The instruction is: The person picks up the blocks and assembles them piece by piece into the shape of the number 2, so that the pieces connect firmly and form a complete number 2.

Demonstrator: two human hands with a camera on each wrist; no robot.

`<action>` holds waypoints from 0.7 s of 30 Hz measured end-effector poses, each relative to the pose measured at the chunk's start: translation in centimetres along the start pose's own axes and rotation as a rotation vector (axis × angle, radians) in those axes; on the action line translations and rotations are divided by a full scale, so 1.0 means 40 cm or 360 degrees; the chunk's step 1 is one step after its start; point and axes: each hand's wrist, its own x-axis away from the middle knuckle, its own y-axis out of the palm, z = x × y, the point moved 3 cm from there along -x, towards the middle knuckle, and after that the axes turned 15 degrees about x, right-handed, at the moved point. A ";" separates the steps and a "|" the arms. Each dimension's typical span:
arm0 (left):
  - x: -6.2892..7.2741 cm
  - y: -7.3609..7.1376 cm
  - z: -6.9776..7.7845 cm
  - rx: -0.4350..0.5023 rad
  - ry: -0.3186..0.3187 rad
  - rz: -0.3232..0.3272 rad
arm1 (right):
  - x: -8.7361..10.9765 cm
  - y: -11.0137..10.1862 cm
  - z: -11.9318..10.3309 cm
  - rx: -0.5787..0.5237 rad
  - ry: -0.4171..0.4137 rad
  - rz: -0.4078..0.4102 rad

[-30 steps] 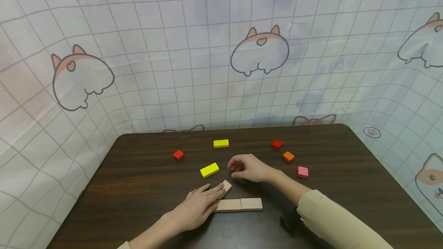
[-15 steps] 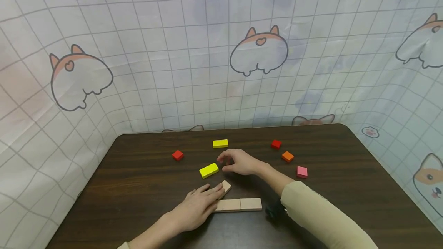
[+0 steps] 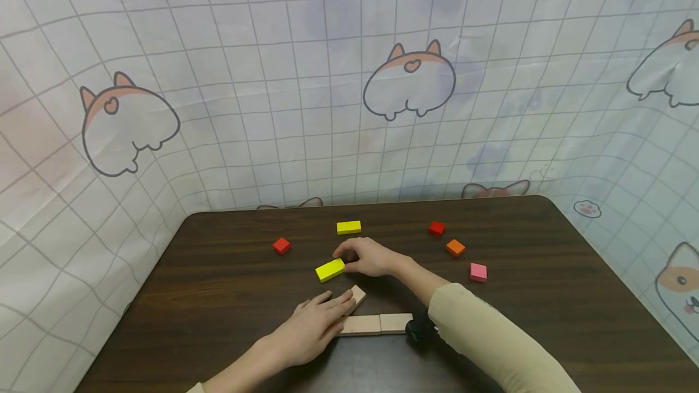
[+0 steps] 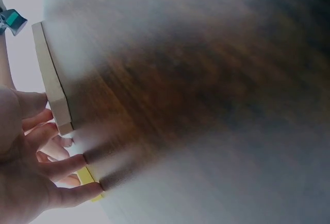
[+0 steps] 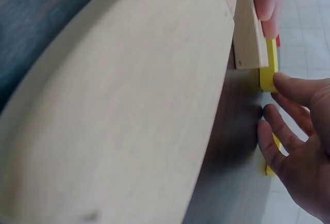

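My left hand (image 3: 311,329), fingers spread and mostly straight, rests over a slanted pale wooden block (image 3: 357,296) and the left end of a row. Two flat pale blocks make up that row, a left block (image 3: 361,325) and a right block (image 3: 393,322), touching end to end. At the right end of the near yellow block (image 3: 329,270), my right hand (image 3: 371,258) has its thumb and forefinger closed about it. The right wrist view shows the thumb (image 5: 291,85) against the block, the other fingers loosely curled. My left palm hides part of the wooden blocks.
Behind lies another yellow block (image 3: 349,227), with a red block (image 3: 281,246) to its left. Off to the right are a red block (image 3: 436,228), an orange block (image 3: 455,248) and a pink block (image 3: 477,272). A patterned cloth (image 3: 273,108) hangs beyond the dark table (image 3: 207,296).
My right hand has moved left to the near yellow block and now touches its right end. The left hand and the blocks have stayed in place.
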 end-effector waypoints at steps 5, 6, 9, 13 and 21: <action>-0.001 0.001 0.001 0.0004 -0.0003 -0.0002 | -0.008 0.005 -0.003 0.0018 0.0005 -0.0015; -0.001 0.001 0.000 0.0007 -0.0005 -0.0004 | -0.009 0.007 -0.002 0.0025 0.0007 -0.0016; -0.002 0.002 -0.001 0.0006 -0.0012 -0.0008 | -0.013 0.012 0.000 0.0040 0.0007 -0.0014; -0.002 0.002 -0.002 -0.0002 -0.0017 -0.0011 | -0.019 0.017 -0.002 0.0068 -0.0011 -0.0012; -0.001 0.001 -0.005 0.0004 -0.0019 -0.0008 | -0.027 0.017 -0.010 0.0092 -0.0037 -0.0012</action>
